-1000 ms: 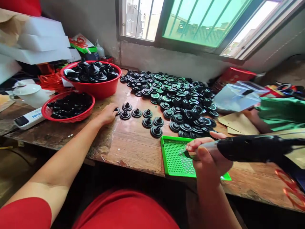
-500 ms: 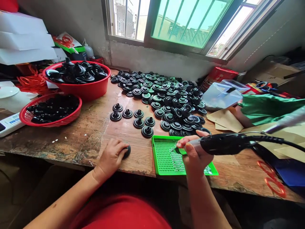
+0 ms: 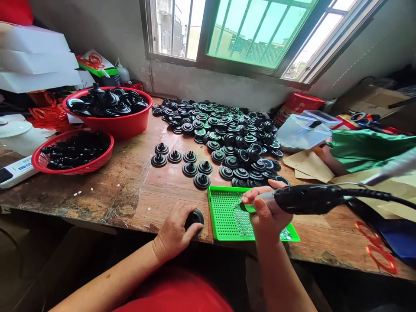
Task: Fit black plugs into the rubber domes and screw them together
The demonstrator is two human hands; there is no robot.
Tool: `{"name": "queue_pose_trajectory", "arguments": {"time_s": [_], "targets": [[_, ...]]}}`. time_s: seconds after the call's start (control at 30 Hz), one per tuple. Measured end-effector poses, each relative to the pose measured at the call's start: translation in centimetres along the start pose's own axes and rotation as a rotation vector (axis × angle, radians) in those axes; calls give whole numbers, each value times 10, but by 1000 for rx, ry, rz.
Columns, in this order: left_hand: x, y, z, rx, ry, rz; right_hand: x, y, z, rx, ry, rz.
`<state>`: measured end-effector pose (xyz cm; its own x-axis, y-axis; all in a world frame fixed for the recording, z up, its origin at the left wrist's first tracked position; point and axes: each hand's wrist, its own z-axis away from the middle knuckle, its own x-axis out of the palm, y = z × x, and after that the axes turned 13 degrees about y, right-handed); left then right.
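Note:
My left hand (image 3: pixel 177 227) is closed around the edge of a round black part (image 3: pixel 195 218) on the table, just left of the green tray. My right hand (image 3: pixel 268 212) grips a black and silver electric screwdriver (image 3: pixel 302 199), its green-ringed tip pointing left over the tray. Small shiny pieces lie in the perforated green tray (image 3: pixel 224 212). Several black round parts (image 3: pixel 202 180) stand with their stems up in a loose group behind my left hand. A large heap of black discs (image 3: pixel 224 130) spreads behind them.
Black parts fill a red tub (image 3: pixel 120 125) and a red basket (image 3: pixel 81 167) at the left. A clear plastic box (image 3: pixel 305 132), brown paper (image 3: pixel 308 164) and green cloth (image 3: pixel 370 149) lie at the right, with red rings (image 3: pixel 381 259) near the front edge.
My left hand has moved right with the black part, closer to the green tray. A small white piece now shows on the table where the hand was. My right hand has barely moved.

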<state>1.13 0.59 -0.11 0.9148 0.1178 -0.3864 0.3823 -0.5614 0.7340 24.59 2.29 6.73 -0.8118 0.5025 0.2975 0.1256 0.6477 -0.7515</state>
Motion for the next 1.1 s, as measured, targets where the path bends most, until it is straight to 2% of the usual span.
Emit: {"name": "queue_pose_trajectory", "arguments": {"time_s": [0.13, 0.23, 0.33, 0.5, 0.7, 0.97, 1.1], "targets": [[0, 0, -3, -31, -18, 34, 17, -28, 4, 31, -7, -129], [1, 0, -4, -45, -19, 44, 37, -50, 14, 143, -106, -228], [0, 1, -4, -55, -23, 45, 56, -60, 28, 231, -231, -280], [-1, 1, -5, -73, -24, 59, 70, -44, 46, 245, -318, -234], [-3, 2, -6, -71, -41, 61, 66, -24, 55, 288, -316, -212], [-2, 1, -5, -80, -28, 77, 67, -24, 55, 261, -345, -227], [0, 1, -5, -81, -4, 80, 66, -21, 57, 212, -342, -159]]}}
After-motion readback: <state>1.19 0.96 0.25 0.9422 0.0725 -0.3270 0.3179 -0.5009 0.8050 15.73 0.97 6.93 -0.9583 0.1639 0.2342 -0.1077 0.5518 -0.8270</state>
